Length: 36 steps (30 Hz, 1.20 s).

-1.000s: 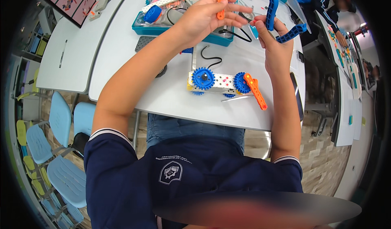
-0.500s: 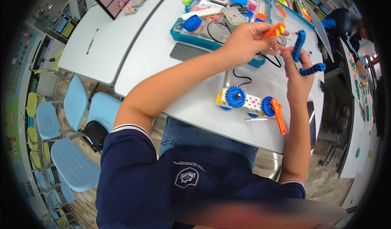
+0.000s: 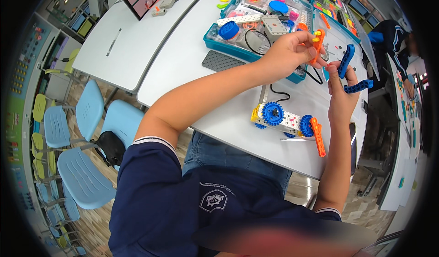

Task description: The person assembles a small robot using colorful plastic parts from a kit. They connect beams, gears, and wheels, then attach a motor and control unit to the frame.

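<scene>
My left hand (image 3: 286,53) pinches an orange beam (image 3: 317,44) and my right hand (image 3: 340,90) grips a blue angled beam (image 3: 354,74), both above the white table (image 3: 183,69). Below them sits a geared model (image 3: 288,122); light-blue chairs (image 3: 87,120) stand on my left.

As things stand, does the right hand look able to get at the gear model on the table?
Probably not freely: the right hand already holds blue beams, though the gear model lies uncovered just below it.

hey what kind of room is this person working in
Probably a classroom or school maker lab: grouped white tables, rows of light blue chairs, and a tray of plastic building parts beside a half-built geared model.
</scene>
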{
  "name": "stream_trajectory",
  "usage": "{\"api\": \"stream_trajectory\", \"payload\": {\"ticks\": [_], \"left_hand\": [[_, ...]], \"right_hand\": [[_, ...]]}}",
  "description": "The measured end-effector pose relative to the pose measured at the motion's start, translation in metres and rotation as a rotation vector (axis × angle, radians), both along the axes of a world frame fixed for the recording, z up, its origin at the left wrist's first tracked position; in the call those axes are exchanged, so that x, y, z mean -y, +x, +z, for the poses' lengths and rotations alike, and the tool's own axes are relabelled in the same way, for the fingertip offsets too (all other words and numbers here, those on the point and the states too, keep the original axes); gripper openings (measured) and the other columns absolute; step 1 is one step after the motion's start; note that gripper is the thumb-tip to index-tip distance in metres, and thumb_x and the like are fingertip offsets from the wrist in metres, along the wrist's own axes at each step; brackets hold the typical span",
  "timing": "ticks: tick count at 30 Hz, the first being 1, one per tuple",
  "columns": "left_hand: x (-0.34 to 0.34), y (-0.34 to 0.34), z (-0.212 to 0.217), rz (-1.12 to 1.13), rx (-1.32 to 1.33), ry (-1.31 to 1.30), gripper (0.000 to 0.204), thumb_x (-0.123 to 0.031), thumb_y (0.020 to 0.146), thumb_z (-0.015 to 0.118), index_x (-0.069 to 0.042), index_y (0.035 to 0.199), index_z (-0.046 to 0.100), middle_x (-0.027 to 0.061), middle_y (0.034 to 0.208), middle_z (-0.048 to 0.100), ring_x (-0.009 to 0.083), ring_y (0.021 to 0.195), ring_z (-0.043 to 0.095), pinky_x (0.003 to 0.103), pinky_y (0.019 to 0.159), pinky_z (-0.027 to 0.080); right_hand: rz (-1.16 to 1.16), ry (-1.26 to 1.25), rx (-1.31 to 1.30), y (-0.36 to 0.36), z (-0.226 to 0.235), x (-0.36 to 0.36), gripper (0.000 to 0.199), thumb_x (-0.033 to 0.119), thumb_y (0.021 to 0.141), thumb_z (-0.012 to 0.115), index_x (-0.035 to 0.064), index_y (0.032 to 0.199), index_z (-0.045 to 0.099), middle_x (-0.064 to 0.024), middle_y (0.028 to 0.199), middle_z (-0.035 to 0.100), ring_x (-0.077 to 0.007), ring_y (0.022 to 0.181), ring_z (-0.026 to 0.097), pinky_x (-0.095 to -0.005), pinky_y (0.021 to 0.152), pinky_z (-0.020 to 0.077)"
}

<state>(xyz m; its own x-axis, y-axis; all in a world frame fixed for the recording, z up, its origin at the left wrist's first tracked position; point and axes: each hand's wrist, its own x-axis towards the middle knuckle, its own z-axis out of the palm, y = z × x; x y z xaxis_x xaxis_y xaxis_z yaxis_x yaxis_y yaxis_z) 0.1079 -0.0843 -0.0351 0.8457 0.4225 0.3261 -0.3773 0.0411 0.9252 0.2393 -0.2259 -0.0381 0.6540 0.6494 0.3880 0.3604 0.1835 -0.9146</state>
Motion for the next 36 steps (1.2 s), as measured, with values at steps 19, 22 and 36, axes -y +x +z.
{"api": "stream_trajectory", "payload": {"ticks": [19, 22, 36], "left_hand": [[0.0009, 0.0011, -0.0039, -0.023, 0.035, 0.0, 0.03, 0.001, 0.089, 0.074, -0.003, 0.116, 0.061, 0.0047, 0.107, 0.067, 0.0131, 0.1, 0.066, 0.031, 0.092, 0.055], [0.0007, 0.0012, -0.0042, -0.026, 0.03, 0.009, 0.029, 0.001, 0.089, 0.073, -0.003, 0.115, 0.061, 0.0051, 0.106, 0.067, 0.0134, 0.098, 0.066, 0.031, 0.089, 0.056], [-0.0024, 0.0022, -0.0055, -0.065, -0.002, 0.054, 0.027, 0.0, 0.09, 0.073, -0.001, 0.113, 0.06, 0.0082, 0.101, 0.068, 0.0164, 0.091, 0.067, 0.032, 0.084, 0.058]], "right_hand": [[0.15, -0.069, 0.03, -0.0039, -0.0025, 0.0013, 0.014, 0.019, 0.096, 0.073, 0.0057, 0.097, 0.068, 0.0047, 0.08, 0.063, -0.0003, 0.06, 0.044, -0.019, 0.053, 0.0315], [0.184, -0.062, -0.01, -0.0036, -0.0025, 0.002, 0.014, 0.018, 0.097, 0.072, 0.0046, 0.1, 0.068, 0.0039, 0.08, 0.062, -0.0009, 0.06, 0.044, -0.0189, 0.053, 0.0317], [0.24, -0.078, -0.017, -0.0024, -0.0002, 0.0039, 0.017, 0.02, 0.096, 0.073, 0.0046, 0.1, 0.066, 0.0037, 0.078, 0.059, -0.0021, 0.06, 0.044, -0.0192, 0.053, 0.0317]]}}
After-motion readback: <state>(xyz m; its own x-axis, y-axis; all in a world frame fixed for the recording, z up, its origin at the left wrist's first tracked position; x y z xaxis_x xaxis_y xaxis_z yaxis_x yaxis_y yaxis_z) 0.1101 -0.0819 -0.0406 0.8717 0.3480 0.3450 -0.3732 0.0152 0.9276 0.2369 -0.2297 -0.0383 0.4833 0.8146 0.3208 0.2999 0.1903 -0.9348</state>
